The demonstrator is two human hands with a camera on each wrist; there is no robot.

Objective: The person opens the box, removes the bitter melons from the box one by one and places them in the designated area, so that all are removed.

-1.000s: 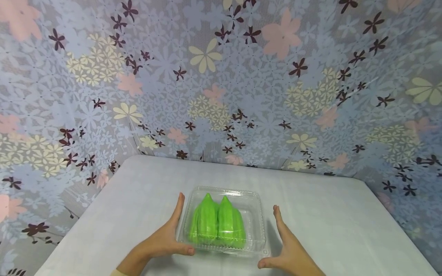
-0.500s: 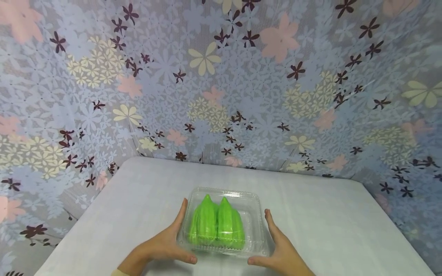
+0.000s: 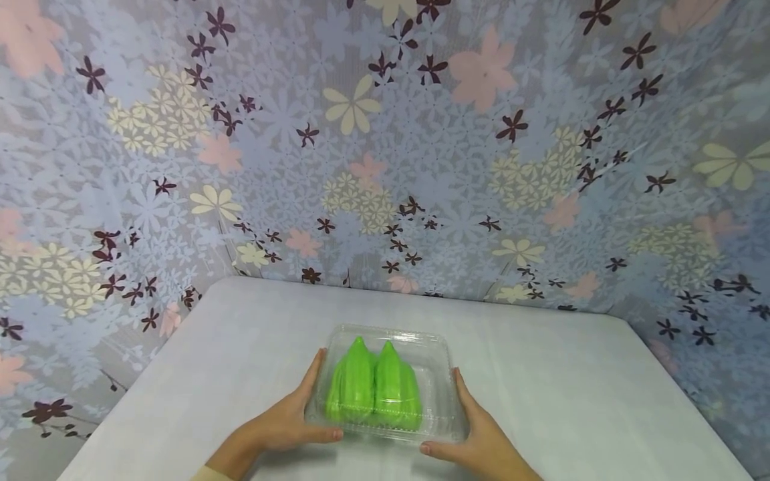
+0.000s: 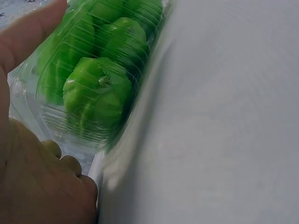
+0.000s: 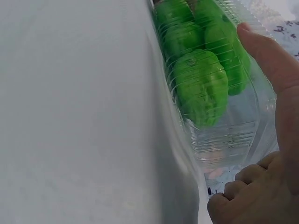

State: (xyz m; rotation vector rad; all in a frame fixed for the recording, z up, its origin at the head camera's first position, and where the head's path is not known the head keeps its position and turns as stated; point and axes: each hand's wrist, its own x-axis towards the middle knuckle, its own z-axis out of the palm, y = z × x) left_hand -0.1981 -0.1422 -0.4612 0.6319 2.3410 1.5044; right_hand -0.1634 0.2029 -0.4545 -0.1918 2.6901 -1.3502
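A clear plastic clamshell container sits at the near middle of the white-covered table, lid down. Inside lie several bright green, ridged fruits or vegetables with pointed tips, packed toward the left; their exact kind cannot be told. My left hand holds the container's left side, fingers along the wall and thumb at the front corner. On the opposite side, my right hand holds it the same way. Both wrist views show the lobed, dimpled ends of the green pieces through the ribbed plastic.
A white cloth covers the table, whose rounded back corners show. Behind and around it hangs a flower-patterned backdrop in blue, pink, cream and dark red.
My right hand has come in from the right until it meets the container. My left hand has closed in slightly on the left side. The container has barely shifted.
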